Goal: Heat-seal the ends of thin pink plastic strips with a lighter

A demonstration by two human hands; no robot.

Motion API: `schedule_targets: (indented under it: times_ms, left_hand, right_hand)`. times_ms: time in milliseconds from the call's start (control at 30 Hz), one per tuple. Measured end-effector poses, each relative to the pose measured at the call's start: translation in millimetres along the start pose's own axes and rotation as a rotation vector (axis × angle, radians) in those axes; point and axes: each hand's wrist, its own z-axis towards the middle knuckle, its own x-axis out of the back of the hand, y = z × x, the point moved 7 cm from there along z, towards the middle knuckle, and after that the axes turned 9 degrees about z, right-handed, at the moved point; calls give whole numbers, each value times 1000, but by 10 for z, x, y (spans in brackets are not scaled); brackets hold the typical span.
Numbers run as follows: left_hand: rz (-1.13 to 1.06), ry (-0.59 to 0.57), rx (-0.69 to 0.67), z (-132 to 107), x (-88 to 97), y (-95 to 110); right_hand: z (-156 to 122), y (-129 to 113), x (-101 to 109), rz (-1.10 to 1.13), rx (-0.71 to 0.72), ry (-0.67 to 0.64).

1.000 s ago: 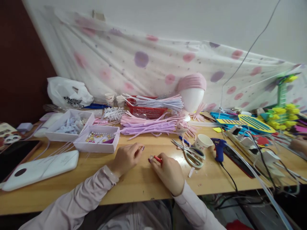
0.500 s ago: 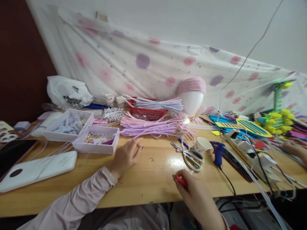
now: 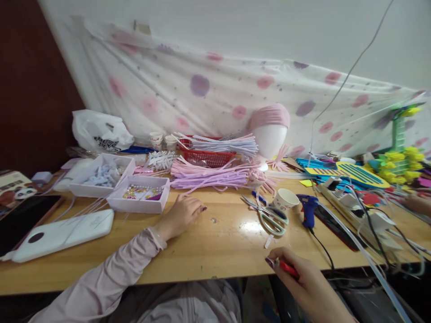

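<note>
My left hand (image 3: 180, 216) rests on the wooden table with nothing in it, its fingers loosely bent and reaching right. Just behind it stands a white box (image 3: 158, 204) of gold and pearly trinkets. Low at the table's front edge, my right hand (image 3: 308, 280) is closed around a small red object (image 3: 288, 268); most of it is hidden by the palm, so its kind cannot be made out. Scissors (image 3: 273, 220) with pale handles lie beyond that hand, and a small white scrap (image 3: 268, 242) is between them.
Bundles of pink and purple pipe cleaners (image 3: 215, 175) lie before a red basket (image 3: 208, 158). A paper cup (image 3: 285, 199), a blue glue gun (image 3: 308, 210) and power strips (image 3: 340, 197) with trailing cables are at right. Another person's hand (image 3: 417, 204) shows at the far right.
My right hand has moved right and a little nearer to me, still holding the red object. The left hand's fingers have drawn closer together on the table. The view has shifted slightly.
</note>
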Motion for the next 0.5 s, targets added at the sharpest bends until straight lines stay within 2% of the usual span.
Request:
schedule_targets:
  times_ms: [67,167,300,400,500]
  left_hand:
    - [-132,-44,51,-12,2,-38]
    - [-235,-31,80,-26,73,-59]
    - [-254,5,90,-52,214,-84]
    - [-224,-33,86,-88,254,-114]
    - [-229,-48,44,-137,275,-145]
  right_hand:
    - [63,-10,53,14,22,32]
    - [159,9,133,34,27,102]
    - [291,2,196,79,26,145]
    - [378,-25,231,113,63,160]
    - [442,35,313,139,84,238]
